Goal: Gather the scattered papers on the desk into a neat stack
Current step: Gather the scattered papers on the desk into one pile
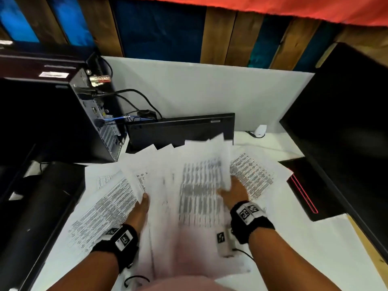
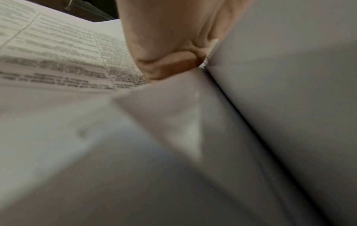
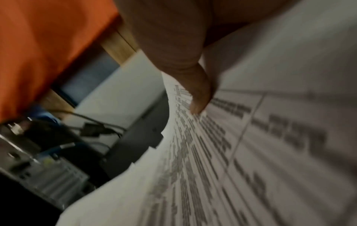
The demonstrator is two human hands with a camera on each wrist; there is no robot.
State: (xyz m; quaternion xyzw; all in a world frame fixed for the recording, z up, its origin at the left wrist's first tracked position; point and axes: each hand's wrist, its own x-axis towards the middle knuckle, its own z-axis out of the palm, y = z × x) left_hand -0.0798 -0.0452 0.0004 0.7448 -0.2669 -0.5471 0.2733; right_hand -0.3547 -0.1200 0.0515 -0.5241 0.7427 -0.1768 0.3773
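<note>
On the white desk point(image 1: 294, 238), between a computer tower point(image 1: 96, 114) at the left and a black monitor point(image 1: 180, 131) behind, printed papers point(image 1: 199, 192) lie fanned and overlapping, the middle sheets raised and blurred. The left hand point(image 1: 139, 211) has its thumb on top of the bundle's left edge and seems to pinch it, though its fingers are hidden under the sheets. The right hand point(image 1: 233, 191) grips the right edge, thumb point(image 3: 199, 91) pressed on the printed face, with more sheets point(image 1: 252, 175) flat beside it.
</note>
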